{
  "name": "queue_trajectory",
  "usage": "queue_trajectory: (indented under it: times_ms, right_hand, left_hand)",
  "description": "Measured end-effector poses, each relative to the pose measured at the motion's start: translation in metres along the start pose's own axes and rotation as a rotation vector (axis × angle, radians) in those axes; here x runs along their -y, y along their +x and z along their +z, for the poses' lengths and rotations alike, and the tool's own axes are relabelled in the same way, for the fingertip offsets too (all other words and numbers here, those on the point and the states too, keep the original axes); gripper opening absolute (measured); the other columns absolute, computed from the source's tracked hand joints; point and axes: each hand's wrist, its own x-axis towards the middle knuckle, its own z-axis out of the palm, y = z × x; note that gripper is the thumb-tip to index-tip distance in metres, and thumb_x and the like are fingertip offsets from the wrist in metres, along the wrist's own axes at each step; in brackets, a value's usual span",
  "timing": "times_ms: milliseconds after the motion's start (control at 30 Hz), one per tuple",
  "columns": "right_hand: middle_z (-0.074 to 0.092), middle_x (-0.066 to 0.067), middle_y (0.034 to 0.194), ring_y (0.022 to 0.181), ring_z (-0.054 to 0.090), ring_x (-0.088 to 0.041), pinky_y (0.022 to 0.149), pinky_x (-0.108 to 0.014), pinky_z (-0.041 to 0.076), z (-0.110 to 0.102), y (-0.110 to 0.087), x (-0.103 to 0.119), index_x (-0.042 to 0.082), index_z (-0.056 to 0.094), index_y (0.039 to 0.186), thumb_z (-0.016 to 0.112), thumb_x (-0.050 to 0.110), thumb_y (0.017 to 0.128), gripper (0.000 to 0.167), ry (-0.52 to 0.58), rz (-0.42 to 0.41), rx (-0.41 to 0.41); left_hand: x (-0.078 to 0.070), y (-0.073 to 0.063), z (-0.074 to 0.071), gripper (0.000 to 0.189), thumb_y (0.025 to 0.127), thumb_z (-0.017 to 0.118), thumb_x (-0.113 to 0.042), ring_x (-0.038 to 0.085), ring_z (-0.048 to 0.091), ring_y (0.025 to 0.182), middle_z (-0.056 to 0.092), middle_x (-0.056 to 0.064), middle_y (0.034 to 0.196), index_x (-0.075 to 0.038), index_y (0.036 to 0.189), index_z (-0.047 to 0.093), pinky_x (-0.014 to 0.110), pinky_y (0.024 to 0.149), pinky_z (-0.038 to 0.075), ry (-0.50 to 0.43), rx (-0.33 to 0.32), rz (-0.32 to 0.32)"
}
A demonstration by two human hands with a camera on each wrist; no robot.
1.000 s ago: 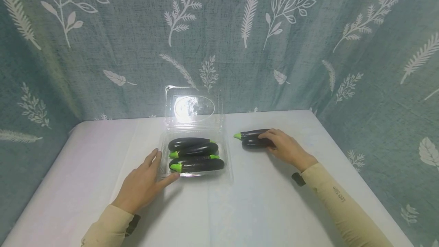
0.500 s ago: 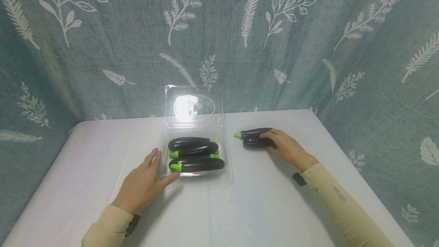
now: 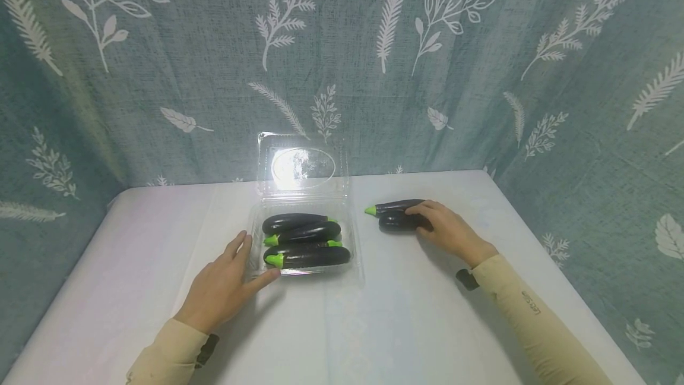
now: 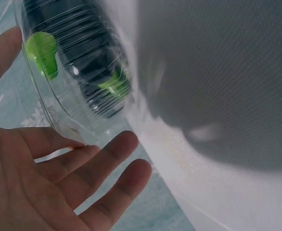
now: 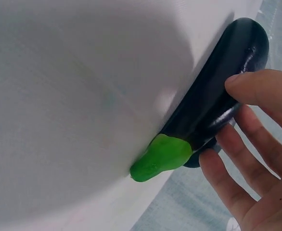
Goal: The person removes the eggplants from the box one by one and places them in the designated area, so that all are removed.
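In the head view, a clear plastic clamshell box holds several dark eggplants with bright green caps. My left hand rests at its near left corner, thumb along the front rim and fingers beside the left wall. The left wrist view shows those fingers spread and fairly straight, some touching the plastic. To the right of the box, two eggplants lie side by side on the table. My right hand pinches the nearer eggplant between thumb and fingers; its green cap is hidden from the head view. Beyond it lies the farther eggplant.
The box's clear lid stands raised behind it, near the back edge of the table. A white cloth covers the table. A green leaf-patterned curtain hangs behind and on both sides.
My right hand and the nearer eggplant have shifted very slightly right, showing a little more of the farther eggplant. The left hand and the box stay where they were.
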Motion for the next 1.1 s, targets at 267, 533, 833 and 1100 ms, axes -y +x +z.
queue_trajectory:
  times_ms: [267,533,833,1100]
  right_hand:
    - [0.063,-0.016,0.13,0.123,0.058,-0.037,0.104,-0.053,0.045,-0.005,0.0,0.003,0.01,0.066,0.13,0.077,0.004,0.087,0.045,0.0,-0.014,-0.01]
    - [0.065,-0.015,0.126,0.12,0.061,-0.036,0.102,-0.053,0.047,-0.008,0.001,0.005,0.01,0.066,0.13,0.078,0.007,0.088,0.045,0.015,-0.033,-0.036]
    - [0.066,-0.012,0.121,0.115,0.063,-0.031,0.099,-0.051,0.049,-0.01,0.003,0.013,0.011,0.066,0.13,0.079,0.007,0.088,0.044,0.061,-0.093,-0.083]
    - [0.065,-0.011,0.124,0.114,0.063,-0.029,0.099,-0.047,0.049,-0.013,0.008,0.029,0.007,0.065,0.131,0.077,0.009,0.091,0.042,0.159,-0.139,-0.105]
  left_hand:
    - [0.0,0.0,0.0,0.102,0.092,0.056,-0.072,0.055,0.062,0.105,0.034,0.029,0.156,0.009,0.152,0.036,0.063,0.084,0.051,0.004,-0.004,0.005]
    - [0.0,0.001,0.001,0.102,0.092,0.055,-0.072,0.055,0.061,0.107,0.033,0.029,0.157,0.009,0.152,0.036,0.064,0.086,0.05,0.002,0.001,0.004]
    - [0.0,0.0,0.001,0.102,0.092,0.055,-0.072,0.055,0.062,0.105,0.034,0.029,0.157,0.009,0.152,0.037,0.064,0.085,0.05,0.004,0.002,-0.001]
    - [0.001,0.001,0.001,0.103,0.092,0.055,-0.072,0.056,0.062,0.105,0.034,0.028,0.157,0.007,0.153,0.035,0.064,0.086,0.05,0.005,-0.007,0.004]
